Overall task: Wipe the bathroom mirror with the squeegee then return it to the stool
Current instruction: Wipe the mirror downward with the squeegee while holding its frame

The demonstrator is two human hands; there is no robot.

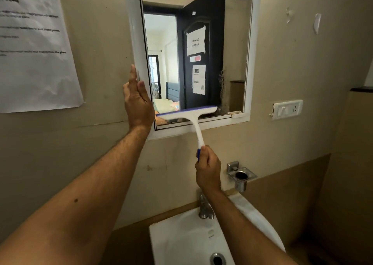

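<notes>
Squeegee (187,112) blade lies across the mirror (193,52) glass at its 6 o'clock edge. Right hand (207,168) fingers are clenched around the handle; left hand (138,101) rests flat, fingers released, on the frame's 9 o'clock side.

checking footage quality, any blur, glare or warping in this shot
Head view: wide-angle warping bows the mirror frame and the arms; the paper text is smeared, unreadable; the squeegee and both hands look sharp; lighting is soft, with no strong glare on the glass.
</notes>
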